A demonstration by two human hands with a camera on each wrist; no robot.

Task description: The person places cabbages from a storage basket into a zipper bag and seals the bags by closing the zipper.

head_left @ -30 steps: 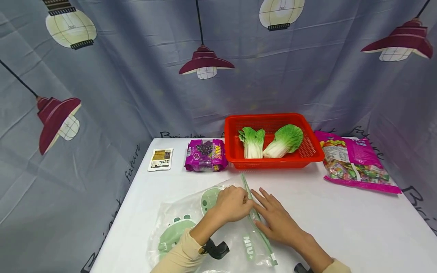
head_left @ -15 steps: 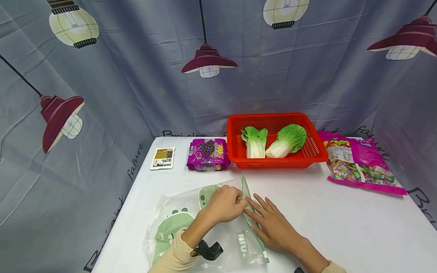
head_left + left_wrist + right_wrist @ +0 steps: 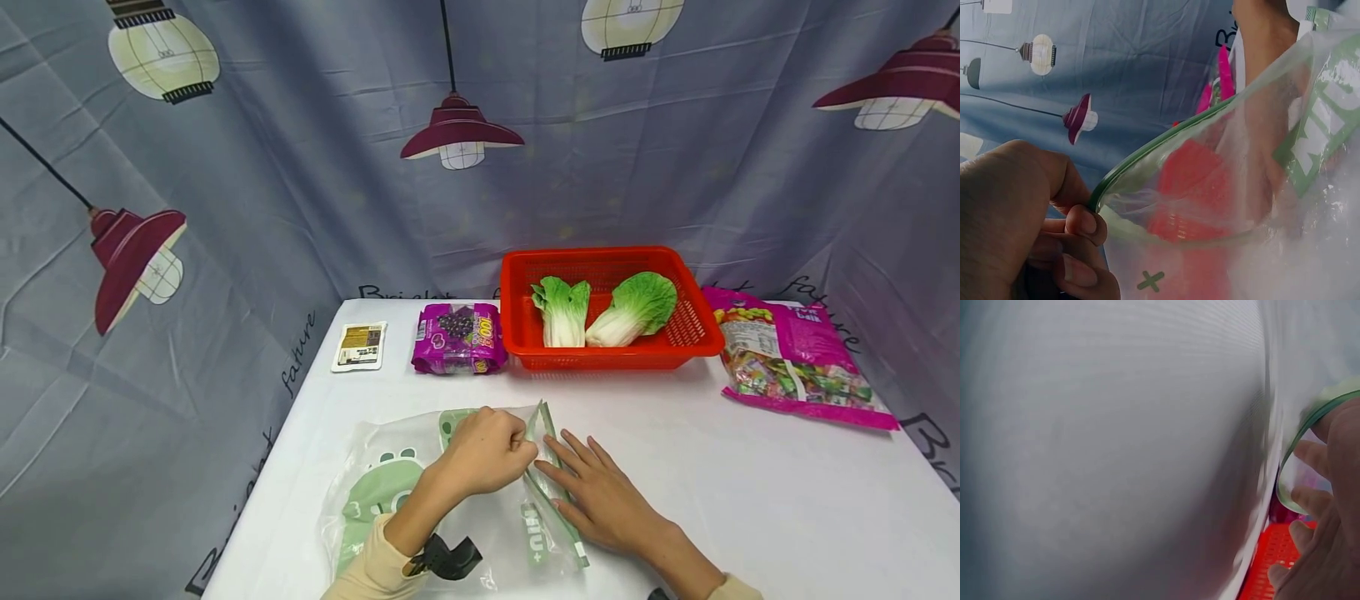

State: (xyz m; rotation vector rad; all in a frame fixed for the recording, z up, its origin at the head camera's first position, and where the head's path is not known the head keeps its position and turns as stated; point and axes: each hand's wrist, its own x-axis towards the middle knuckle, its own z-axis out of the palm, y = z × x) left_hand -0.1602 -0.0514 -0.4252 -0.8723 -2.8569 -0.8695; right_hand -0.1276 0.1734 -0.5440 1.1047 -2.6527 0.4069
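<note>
A large clear zip bag (image 3: 498, 521) with green cartoon animal prints and a green-edged mouth lies flat on the white table, its mouth to the right. My left hand (image 3: 487, 450) pinches the upper lip near the middle of the mouth. In the left wrist view, thumb and fingertips hold the green zip edge (image 3: 1147, 151), and the two lips stand apart. With fingers spread, my right hand (image 3: 607, 500) rests at the lower lip. The right wrist view shows its fingers (image 3: 1311, 501) straight by the curved green edge.
Behind the bag stands a red basket (image 3: 615, 360) holding two heads of leafy cabbage (image 3: 633, 308). Left of it lie a purple grape-print pack (image 3: 459, 337) and a small white packet (image 3: 359, 347). A pink bag of wrapped sweets (image 3: 802, 358) lies at right. A lamp-print curtain (image 3: 337, 208) surrounds the table.
My left hand has drawn the upper lip a little to the left, and the gap at the bag's mouth has widened. My right hand stays nearly in place at the lower lip.
</note>
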